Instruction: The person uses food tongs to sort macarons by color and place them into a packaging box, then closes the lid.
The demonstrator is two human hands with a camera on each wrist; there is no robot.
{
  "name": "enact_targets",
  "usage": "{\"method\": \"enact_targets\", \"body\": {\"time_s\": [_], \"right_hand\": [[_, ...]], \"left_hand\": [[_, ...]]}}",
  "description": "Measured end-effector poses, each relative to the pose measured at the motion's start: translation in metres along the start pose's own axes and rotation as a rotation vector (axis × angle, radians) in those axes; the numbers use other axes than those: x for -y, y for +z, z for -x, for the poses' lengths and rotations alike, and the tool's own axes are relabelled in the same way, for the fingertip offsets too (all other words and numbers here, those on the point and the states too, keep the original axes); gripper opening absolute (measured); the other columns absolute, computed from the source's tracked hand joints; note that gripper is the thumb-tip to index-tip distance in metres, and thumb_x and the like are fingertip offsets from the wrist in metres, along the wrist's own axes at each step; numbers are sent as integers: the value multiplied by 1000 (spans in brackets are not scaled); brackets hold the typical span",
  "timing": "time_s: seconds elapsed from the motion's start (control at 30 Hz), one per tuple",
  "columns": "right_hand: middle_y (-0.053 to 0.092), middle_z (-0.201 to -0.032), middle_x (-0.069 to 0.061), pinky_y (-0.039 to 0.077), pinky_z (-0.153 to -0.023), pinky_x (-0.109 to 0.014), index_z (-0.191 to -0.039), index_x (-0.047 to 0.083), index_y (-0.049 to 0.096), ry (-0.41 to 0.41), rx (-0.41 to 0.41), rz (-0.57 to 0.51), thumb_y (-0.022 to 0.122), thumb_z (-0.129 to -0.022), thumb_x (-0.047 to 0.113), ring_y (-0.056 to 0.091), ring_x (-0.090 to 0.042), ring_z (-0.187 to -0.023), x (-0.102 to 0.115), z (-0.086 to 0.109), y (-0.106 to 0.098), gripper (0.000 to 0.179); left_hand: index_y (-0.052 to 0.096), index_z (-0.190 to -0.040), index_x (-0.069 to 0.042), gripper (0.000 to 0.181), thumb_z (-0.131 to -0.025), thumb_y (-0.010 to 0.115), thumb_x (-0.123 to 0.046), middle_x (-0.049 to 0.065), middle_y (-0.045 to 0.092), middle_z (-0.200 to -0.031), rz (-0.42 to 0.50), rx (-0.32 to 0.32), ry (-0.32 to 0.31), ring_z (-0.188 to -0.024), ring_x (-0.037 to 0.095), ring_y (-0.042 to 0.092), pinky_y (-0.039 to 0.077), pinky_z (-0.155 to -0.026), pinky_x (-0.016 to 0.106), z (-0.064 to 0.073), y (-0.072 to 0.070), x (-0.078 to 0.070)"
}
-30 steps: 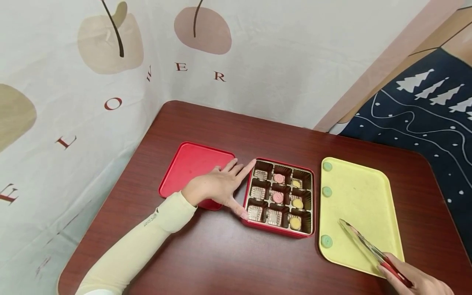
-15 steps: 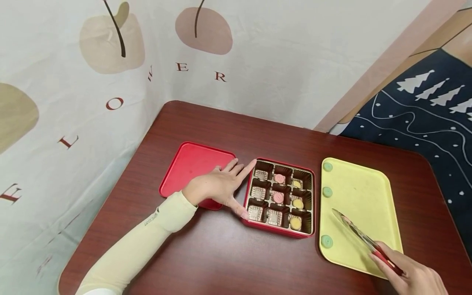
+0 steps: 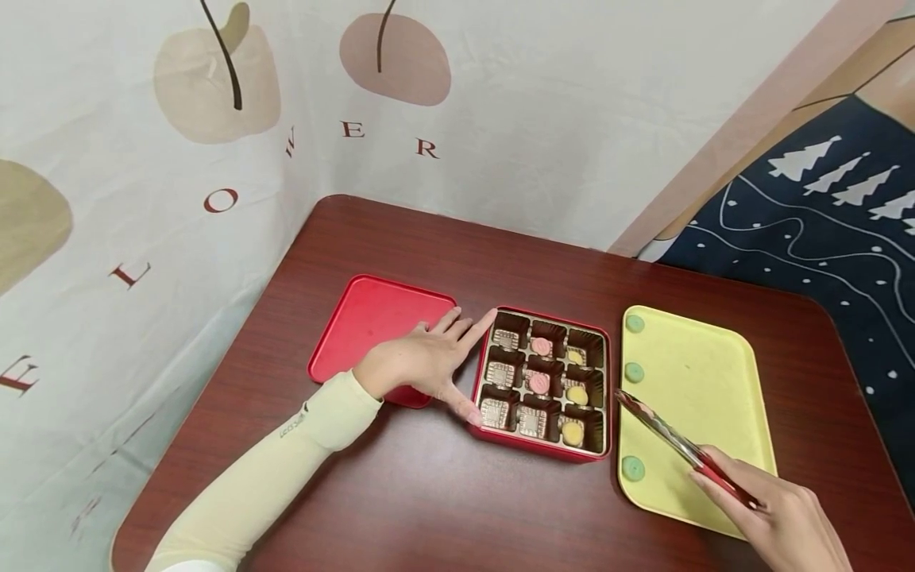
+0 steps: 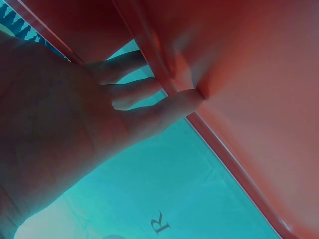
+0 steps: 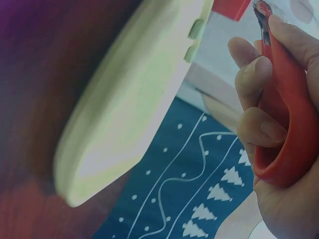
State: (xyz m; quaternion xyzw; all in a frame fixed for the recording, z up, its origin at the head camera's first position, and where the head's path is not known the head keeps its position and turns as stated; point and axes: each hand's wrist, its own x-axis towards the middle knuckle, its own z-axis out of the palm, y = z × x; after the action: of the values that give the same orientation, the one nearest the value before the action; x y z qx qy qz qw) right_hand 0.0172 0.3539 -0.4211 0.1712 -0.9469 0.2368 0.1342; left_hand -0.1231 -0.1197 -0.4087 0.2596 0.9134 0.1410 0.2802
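My left hand [image 3: 429,357] has its fingers spread, with thumb and index finger against the left side of a red box [image 3: 543,454]. The box has a gold-brown insert with square compartments. Two pink round candies [image 3: 538,383] sit in the upper cells of its middle column. Yellow round candies [image 3: 573,432] lie in the right column. My right hand [image 3: 786,508] grips metal tongs [image 3: 668,433] by their red handles [image 5: 294,114]. The tongs slant over a yellow tray [image 3: 715,357], their tips near the box's right edge. I cannot tell if they pinch anything.
Three green round candies [image 3: 634,372] lie along the tray's left edge. A red lid [image 3: 386,318] lies left of the box, partly under my left hand. Everything stands on a dark red-brown table [image 3: 400,508], with printed cloth [image 3: 529,119] behind it.
My right hand has moved left with the tongs, bringing their tips from over the tray to its left edge, near the box. My left hand has stayed in place.
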Motion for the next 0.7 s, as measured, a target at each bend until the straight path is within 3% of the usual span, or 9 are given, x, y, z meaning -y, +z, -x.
{"method": "enact_targets", "body": {"time_s": [0.1,0.33,0.5,0.7], "right_hand": [[77,-109,21,48,-72,-7,-122,22,86,-56,19,-19,99,-67,-1,62,23,-97,6,-8,2,61],[79,-105,11,45,-65,-10,-125,20,84,-93,84,-53,97,-71,-3,61,14,-84,18,-23,6,60],[81,-105,5,45,-64,-11,-125,16,84,-168,68,-75,98,-68,-2,64,11,-85,21,-31,11,61],[80,-105,9,45,-63,-11,-126,15,84,-255,96,-116,98,-77,10,62,9,-80,31,-43,19,51]], "left_hand": [[-26,-171,-29,160,-69,81,-90,17,11,-181,-6,-5,3,-166,39,-5,15,-126,70,1,0,0],[-25,-171,-30,160,-68,82,-90,20,11,-180,-3,-9,-3,-167,38,-5,17,-126,71,-1,1,0],[-25,-171,-30,160,-68,82,-90,20,12,-180,-4,-7,-13,-167,38,-5,17,-126,70,-2,2,0],[-25,-171,-29,160,-68,82,-90,20,11,-180,-17,0,-21,-167,37,-5,17,-127,69,-1,1,-1]]}}
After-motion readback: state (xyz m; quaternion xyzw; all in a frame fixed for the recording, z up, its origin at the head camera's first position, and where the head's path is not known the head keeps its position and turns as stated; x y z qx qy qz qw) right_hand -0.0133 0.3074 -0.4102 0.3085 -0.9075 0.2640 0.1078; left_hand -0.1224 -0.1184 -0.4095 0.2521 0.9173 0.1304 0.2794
